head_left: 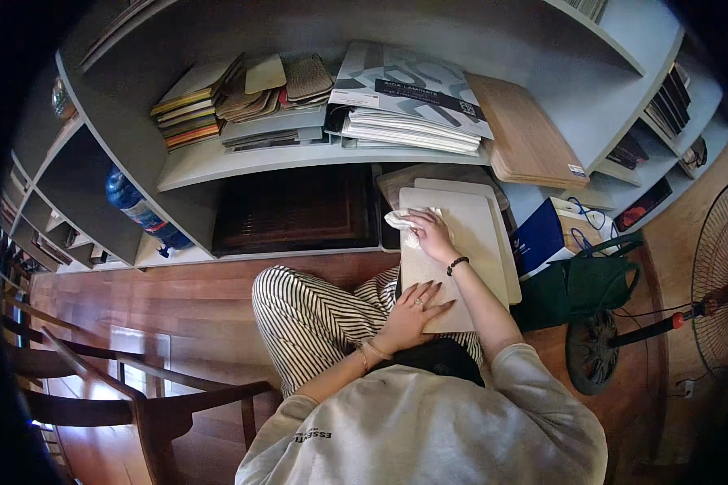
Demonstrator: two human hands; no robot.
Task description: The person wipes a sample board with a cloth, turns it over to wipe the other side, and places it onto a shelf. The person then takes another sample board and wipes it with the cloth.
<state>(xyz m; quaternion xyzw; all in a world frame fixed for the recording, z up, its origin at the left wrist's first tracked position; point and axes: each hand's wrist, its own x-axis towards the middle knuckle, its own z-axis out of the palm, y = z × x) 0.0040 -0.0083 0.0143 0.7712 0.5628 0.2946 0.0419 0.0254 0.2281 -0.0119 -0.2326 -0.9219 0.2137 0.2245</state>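
Note:
A cream-coloured flat panel [455, 267] leans from my lap up toward the lower shelf. My right hand [429, 231] presses a crumpled white cloth [402, 219] against its upper part, fingers curled over it. Lower down, my left hand [415, 315] lies on the panel's near left part with its fingers spread. A second pale panel [503, 250] stands behind the first and shows along its right side. Behind both, a grey-brown board [412, 175] shows in part.
A shelf holds sample stacks [188, 105], a large binder [412, 89] and a wood-look board [530, 133]. Below is a dark framed panel [291, 212]. To the right are a blue-and-white bag [539, 238], green bag [582, 283] and fan [720, 279]. A wooden chair [154, 420] stands left; a blue bottle [141, 210] lies left.

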